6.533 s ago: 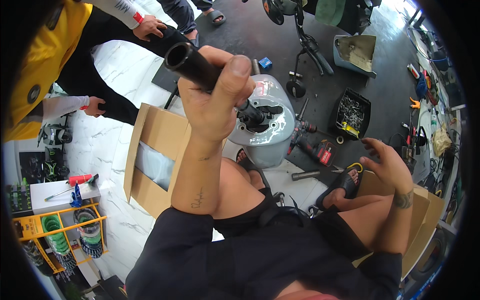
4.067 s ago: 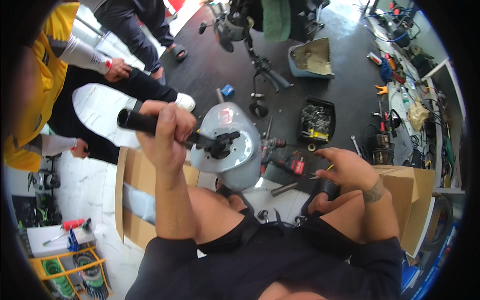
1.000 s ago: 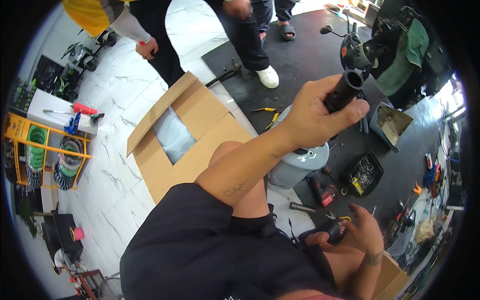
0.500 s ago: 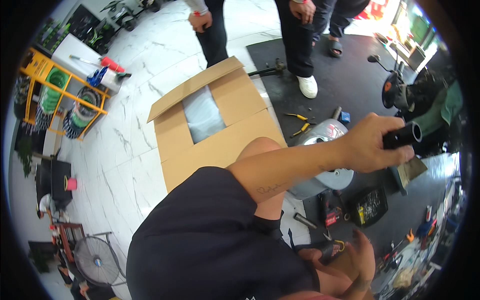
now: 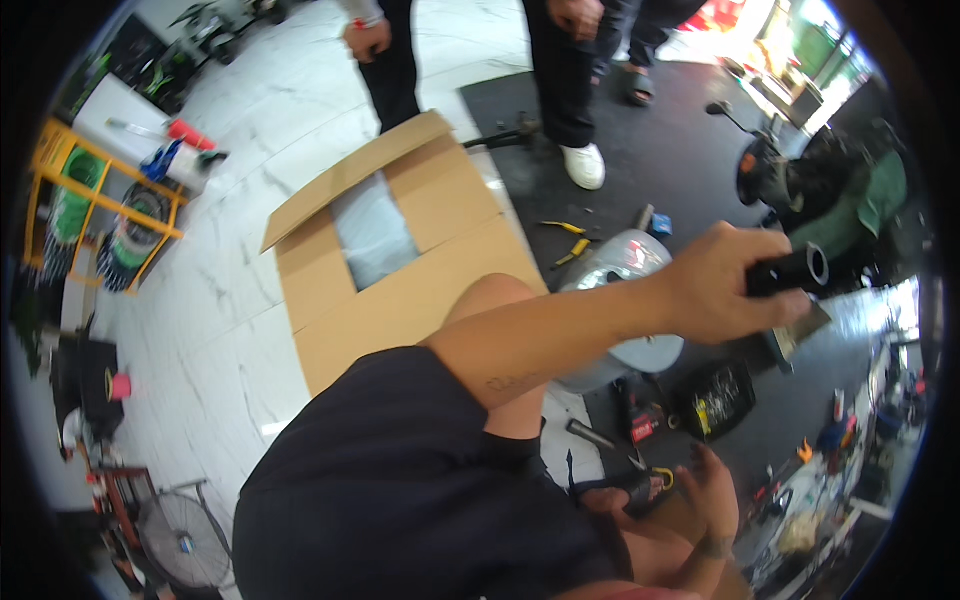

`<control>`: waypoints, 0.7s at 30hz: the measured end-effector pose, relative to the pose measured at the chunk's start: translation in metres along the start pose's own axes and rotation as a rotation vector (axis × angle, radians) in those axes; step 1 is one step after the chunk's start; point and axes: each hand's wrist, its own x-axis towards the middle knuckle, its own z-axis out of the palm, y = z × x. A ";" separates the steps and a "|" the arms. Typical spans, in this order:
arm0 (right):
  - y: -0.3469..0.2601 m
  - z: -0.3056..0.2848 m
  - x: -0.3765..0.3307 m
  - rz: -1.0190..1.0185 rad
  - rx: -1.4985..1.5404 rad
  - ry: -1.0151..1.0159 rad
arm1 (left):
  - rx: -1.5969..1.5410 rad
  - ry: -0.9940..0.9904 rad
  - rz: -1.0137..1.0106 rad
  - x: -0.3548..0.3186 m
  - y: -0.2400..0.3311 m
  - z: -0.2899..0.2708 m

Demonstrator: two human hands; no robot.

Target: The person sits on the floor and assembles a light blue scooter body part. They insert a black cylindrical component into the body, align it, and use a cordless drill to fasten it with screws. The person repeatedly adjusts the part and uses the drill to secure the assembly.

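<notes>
Far left: yellow rack [image 5: 60, 190] with coiled hoses and spray cans, well away from the work, looks like plain storage. Next over, flattened cardboard box [image 5: 400, 250] lies open on the white marble floor [image 5: 210, 330], probably a kneeling/parts mat beside the black rubber mat [image 5: 640, 150]. Two other people stand at the top edge, feet on or near the mat; their hands hang clear of everything. Centre: silver-grey fuel tank [image 5: 625, 300] sits on the mat just past the person's knee, mostly hidden behind the forearm. Left hand [image 5: 715, 285] reaches out over the tank, fingers wrapped tight round a black tube [image 5: 790, 270], held up off the floor at arm's length, likely raised to inspect it. Tube's long axis runs roughly left–right in view, slightly rising to the right; open end points right, away from the body, towards the parked scooter [image 5: 830, 180]. Black tray of small parts [image 5: 715, 400] and loose tools lie below it on the mat, within reach. Bottom right: right hand [image 5: 700, 500] is low by the thigh, next to a dark object with a yellow bit; can't tell whether it's gripping it or just resting there.
</notes>
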 end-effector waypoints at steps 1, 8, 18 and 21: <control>-0.001 0.001 0.000 0.026 -0.038 0.002 | -0.026 -0.004 -0.042 0.000 0.000 -0.001; -0.007 0.003 0.002 0.030 0.027 -0.018 | -0.042 -0.040 -0.131 -0.008 0.005 0.000; -0.002 0.001 -0.003 0.050 0.001 -0.005 | -0.074 -0.005 -0.092 -0.009 0.002 0.003; -0.004 0.002 -0.004 0.028 0.001 -0.021 | -0.092 0.005 -0.125 -0.008 0.001 0.004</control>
